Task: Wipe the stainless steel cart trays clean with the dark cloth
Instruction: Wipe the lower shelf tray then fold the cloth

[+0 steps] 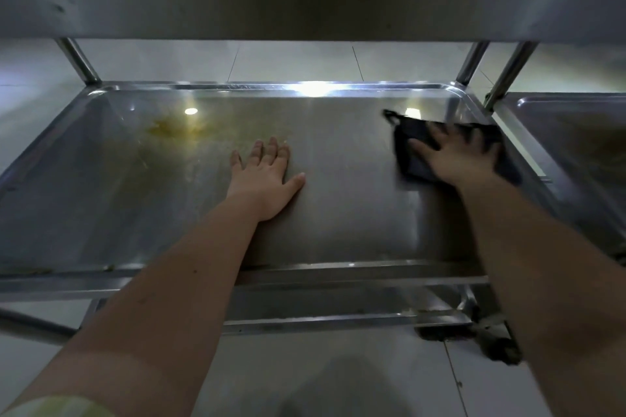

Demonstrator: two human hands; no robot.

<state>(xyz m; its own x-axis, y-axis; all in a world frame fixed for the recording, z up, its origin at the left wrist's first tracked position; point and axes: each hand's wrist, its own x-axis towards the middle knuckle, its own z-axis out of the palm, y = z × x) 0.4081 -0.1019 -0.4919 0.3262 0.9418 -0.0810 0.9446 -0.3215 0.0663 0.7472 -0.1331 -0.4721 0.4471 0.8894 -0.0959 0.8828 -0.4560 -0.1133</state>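
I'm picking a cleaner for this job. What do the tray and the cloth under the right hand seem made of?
The tray looks like stainless steel, glossy: it shows bright reflections near its far rim. The dark cloth looks like soft fabric, matte and folded; motion blur hides its weave.

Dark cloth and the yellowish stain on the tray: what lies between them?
Head view: only the left hand, flat on the bare tray floor, lies between dark cloth and stain.
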